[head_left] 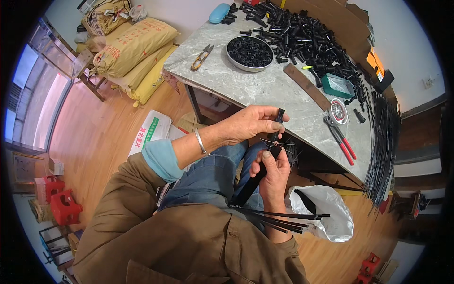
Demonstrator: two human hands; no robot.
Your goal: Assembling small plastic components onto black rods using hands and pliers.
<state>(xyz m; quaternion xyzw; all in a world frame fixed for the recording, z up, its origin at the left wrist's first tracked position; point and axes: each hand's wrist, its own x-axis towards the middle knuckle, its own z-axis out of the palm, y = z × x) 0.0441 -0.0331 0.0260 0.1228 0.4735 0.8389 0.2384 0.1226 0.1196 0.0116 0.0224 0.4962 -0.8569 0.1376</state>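
Observation:
My left hand (257,124), with a silver bangle at its wrist, is closed on a black tubular plastic fitting (280,115) held upright near the table's front edge. Just below it, my right hand (275,174) is closed around the upper end of a long black strip-like piece (250,188), which runs down toward my lap. Thin pale wires stick out sideways between the two hands. How they join the fitting is too small to tell. Several slim black rods (279,221) lie across my lap and over my right forearm, their ends pointing right.
On the grey table (208,83) are a bowl of small black parts (250,53), a heap of black fittings (302,35), snips (202,57), red-handled pliers (341,139), a rusty metal bar (307,87), a green box (338,85) and long black rods (382,142). A silvery bag (331,208) stands right.

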